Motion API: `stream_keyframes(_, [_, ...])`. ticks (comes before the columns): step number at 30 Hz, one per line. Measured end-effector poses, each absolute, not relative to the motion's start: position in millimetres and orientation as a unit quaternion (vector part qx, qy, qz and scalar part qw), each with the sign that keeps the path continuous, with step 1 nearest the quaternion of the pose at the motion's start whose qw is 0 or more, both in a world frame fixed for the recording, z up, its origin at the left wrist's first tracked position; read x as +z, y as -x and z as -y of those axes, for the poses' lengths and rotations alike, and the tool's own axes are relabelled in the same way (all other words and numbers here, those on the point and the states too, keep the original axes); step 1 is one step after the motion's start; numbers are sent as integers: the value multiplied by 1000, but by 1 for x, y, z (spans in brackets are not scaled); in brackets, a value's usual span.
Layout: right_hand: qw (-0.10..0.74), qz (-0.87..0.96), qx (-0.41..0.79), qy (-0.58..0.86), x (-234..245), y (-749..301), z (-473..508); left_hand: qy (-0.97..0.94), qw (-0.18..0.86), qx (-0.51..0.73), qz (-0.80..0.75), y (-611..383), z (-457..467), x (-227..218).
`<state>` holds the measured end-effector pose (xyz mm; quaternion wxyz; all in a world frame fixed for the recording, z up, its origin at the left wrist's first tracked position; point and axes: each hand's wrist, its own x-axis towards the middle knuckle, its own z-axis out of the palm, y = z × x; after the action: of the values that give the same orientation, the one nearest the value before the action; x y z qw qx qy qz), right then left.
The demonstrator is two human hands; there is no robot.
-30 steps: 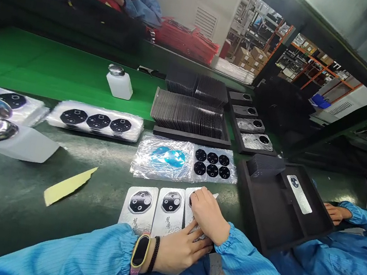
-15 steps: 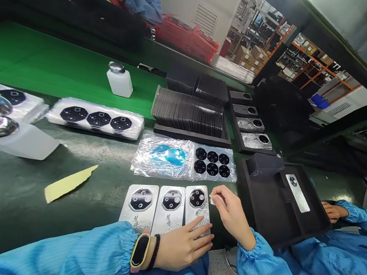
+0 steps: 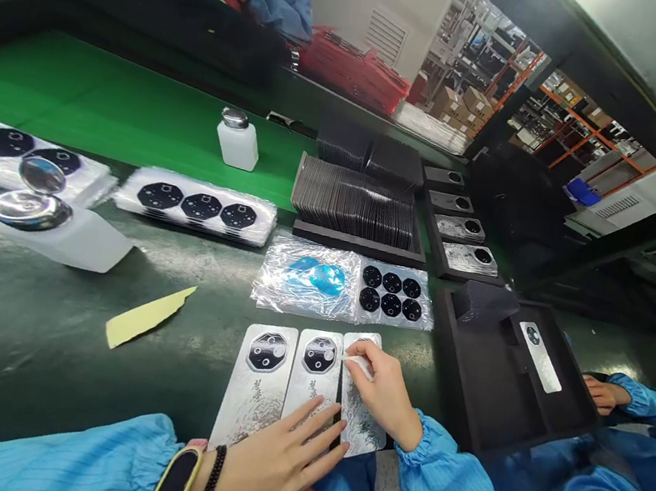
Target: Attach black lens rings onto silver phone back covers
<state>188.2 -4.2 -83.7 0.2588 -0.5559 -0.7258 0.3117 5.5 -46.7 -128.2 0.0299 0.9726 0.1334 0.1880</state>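
Three silvery phone back covers lie side by side at the table's near edge: the left cover (image 3: 255, 389), the middle cover (image 3: 313, 374) and the right cover (image 3: 360, 421). Each of the left two shows a black octagonal camera area and dark lettering. My left hand (image 3: 281, 457) is open, fingers spread flat over the lower part of the middle cover. Over the top of the right cover, my right hand (image 3: 383, 386) pinches a small white scrap, mostly hidden by the fingers. That hand hides the right cover's camera area.
Beyond the covers lies a plastic sheet of black octagonal pieces (image 3: 391, 293). A black tray (image 3: 471, 372) stands at right, near a co-worker's hand (image 3: 605, 394). Two white bottles (image 3: 237, 145) and a torn yellow paper (image 3: 147, 317) are at left. A rack of dark plates (image 3: 354, 204) stands behind.
My right hand has moved left from beside the right cover onto its camera area. My left hand has slid left and nearer, from the right cover to the middle one. The view has shifted slightly.
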Motion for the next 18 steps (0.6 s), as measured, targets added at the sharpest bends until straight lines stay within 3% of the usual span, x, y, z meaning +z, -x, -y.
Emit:
stream_keyframes(5, [210,799,226,516,-96,-180,8,-975,19,147,-166,-14,51,-134])
stream_keyframes(18, [98,848,104,510,-103,-166,11,-971,8,177,-163,-23,54,-136])
